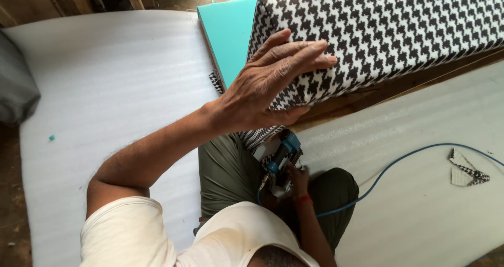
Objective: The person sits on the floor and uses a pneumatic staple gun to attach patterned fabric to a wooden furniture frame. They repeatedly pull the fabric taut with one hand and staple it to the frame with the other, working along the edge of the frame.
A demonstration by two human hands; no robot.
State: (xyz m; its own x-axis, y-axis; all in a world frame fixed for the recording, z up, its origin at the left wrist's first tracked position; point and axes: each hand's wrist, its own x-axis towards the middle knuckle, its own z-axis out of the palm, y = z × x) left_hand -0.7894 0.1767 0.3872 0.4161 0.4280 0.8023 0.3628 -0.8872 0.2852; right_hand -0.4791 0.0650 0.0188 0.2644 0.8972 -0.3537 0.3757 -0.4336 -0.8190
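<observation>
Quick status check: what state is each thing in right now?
Left hand: flat, pressing the houndstooth fabric on the cushion.
Right hand: closed on the blue staple gun.
Teal foam: end uncovered.
Blue hose: slack on the white sheet.
Fabric scrap: loose, apart.

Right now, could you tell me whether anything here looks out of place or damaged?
Only small leftovers: a loose black-and-white houndstooth fabric offcut lies apart on the white foam sheet, and a tiny teal crumb sits at its left. Nothing looks damaged.
</observation>
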